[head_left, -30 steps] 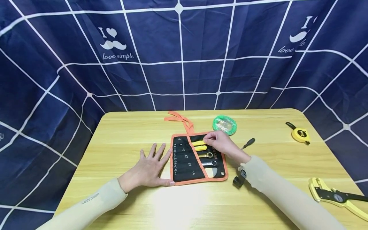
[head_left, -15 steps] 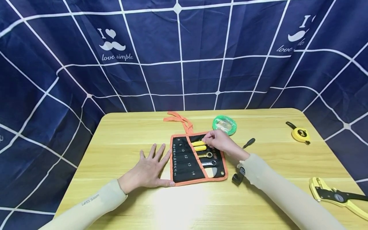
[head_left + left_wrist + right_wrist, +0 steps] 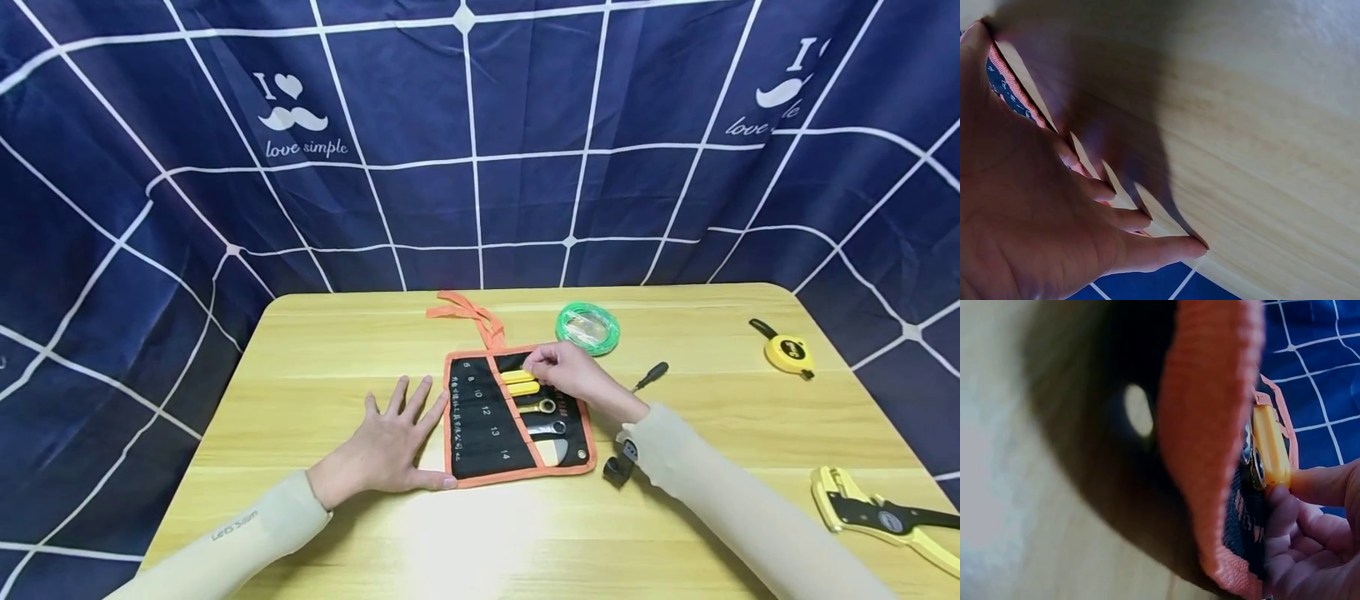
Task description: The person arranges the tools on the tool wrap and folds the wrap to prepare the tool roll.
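Note:
A black tool pouch (image 3: 472, 425) with orange edging lies unrolled in the head view. My left hand (image 3: 386, 442) rests palm down with spread fingers at its left side, the thumb on the lower left corner. At the pouch's upper right, my right hand (image 3: 573, 373) pinches the end of a yellow tool handle (image 3: 1270, 447) between thumb and fingers. Its other end sits in a pocket. Below it are a second yellow handle (image 3: 522, 388), a brassy ring wrench (image 3: 546, 406), a silver ring wrench (image 3: 553, 428) and a cream-and-grey tool (image 3: 552, 452).
A green wire coil (image 3: 588, 327) lies behind my right hand, and a dark-handled screwdriver (image 3: 651, 375) beside it. Further right are a yellow tape measure (image 3: 787, 353) and yellow-black wire strippers (image 3: 873, 512). Orange ties (image 3: 472, 312) trail off the pouch's top.
The right hand has shifted very slightly left along with the yellow handle. The left hand stays where it was.

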The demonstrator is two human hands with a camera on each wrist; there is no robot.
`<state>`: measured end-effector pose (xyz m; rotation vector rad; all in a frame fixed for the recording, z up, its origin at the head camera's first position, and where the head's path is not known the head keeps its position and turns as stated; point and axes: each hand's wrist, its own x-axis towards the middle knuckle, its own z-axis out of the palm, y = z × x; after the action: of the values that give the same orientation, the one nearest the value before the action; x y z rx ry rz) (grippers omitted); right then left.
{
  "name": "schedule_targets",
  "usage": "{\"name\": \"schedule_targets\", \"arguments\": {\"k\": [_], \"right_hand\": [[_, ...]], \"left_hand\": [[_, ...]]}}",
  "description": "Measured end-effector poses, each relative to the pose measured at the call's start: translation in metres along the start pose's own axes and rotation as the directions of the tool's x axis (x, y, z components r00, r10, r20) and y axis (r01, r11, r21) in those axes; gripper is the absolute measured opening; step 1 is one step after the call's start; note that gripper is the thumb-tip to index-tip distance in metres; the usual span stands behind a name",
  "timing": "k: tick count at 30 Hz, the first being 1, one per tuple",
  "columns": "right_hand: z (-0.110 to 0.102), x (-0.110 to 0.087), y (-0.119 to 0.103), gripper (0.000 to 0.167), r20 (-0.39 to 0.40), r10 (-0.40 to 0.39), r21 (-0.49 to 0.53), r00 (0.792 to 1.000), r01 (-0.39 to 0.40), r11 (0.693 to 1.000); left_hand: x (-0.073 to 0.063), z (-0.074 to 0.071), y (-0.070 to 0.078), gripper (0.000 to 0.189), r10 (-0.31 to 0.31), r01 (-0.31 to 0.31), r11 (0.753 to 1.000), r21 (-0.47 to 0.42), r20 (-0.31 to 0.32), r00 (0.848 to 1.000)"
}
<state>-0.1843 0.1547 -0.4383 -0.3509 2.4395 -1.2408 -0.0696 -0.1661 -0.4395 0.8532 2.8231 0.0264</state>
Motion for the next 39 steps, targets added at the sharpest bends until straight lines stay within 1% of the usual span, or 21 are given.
{"name": "schedule_targets", "arguments": {"k": [3, 6, 8, 11, 14, 18, 22, 28, 33, 35, 39], "right_hand": [[0.001, -0.0001, -0.0005, 0.018, -0.011, 0.006, 0.02, 1.0, -0.006, 1.0], [0.0024, 0.0005, -0.0003, 0.017, -0.022, 0.009, 0.043, 1.0, -0.008, 0.999], [0.0031, 0.0007, 0.0, 0.017, -0.028, 0.007, 0.057, 1.0, -0.005, 0.998], [0.0035, 0.0012, 0.0013, 0.017, -0.038, 0.002, 0.053, 0.999, 0.0, 0.999], [0.0038, 0.0017, 0.0023, 0.017, -0.048, 0.004, 0.028, 0.999, -0.003, 1.0], [0.004, 0.0015, 0.0022, 0.017, -0.053, 0.02, 0.032, 0.998, -0.018, 0.999], [0.0029, 0.0, 0.0012, 0.016, -0.056, 0.043, 0.076, 0.997, -0.039, 0.996], [-0.0005, -0.001, 0.0015, 0.017, -0.048, 0.056, 0.144, 0.997, -0.049, 0.988], [-0.0021, -0.0014, 0.004, 0.017, -0.032, 0.068, 0.165, 0.997, -0.062, 0.984], [-0.0026, -0.0017, 0.0057, 0.018, -0.031, 0.067, 0.17, 0.997, -0.061, 0.984], [-0.0047, -0.0049, 0.0088, 0.02, -0.047, 0.045, 0.193, 0.998, -0.035, 0.981]], "left_hand": [[0.0001, 0.0012, -0.0009, 0.125, -0.005, 0.005, 1.0, -0.009, 0.004, 1.0], [-0.0011, 0.0027, -0.0013, 0.125, -0.003, 0.003, 1.0, -0.013, -0.013, 1.0], [-0.0026, -0.0005, -0.0002, 0.124, -0.001, 0.001, 1.0, -0.02, -0.018, 1.0], [-0.0038, -0.0004, -0.0004, 0.123, 0.003, -0.004, 1.0, -0.02, -0.035, 0.999], [-0.0041, -0.0001, -0.0006, 0.123, 0.002, -0.002, 1.0, -0.014, -0.037, 0.999], [-0.0044, -0.0005, -0.0002, 0.123, -0.001, 0.001, 1.0, -0.017, -0.034, 0.999], [-0.0044, -0.002, 0.0007, 0.123, -0.001, 0.001, 1.0, -0.018, -0.031, 1.0], [-0.004, -0.0016, 0.0003, 0.123, -0.005, 0.005, 1.0, 0.004, -0.028, 1.0], [-0.0032, -0.0026, 0.0004, 0.122, 0.005, -0.004, 1.0, 0.004, -0.031, 1.0], [-0.0029, -0.0025, 0.0003, 0.121, 0.008, -0.008, 1.0, 0.005, -0.033, 0.999], [-0.0019, -0.0009, 0.0, 0.121, 0.01, -0.01, 1.0, 0.007, -0.035, 0.999]]}}
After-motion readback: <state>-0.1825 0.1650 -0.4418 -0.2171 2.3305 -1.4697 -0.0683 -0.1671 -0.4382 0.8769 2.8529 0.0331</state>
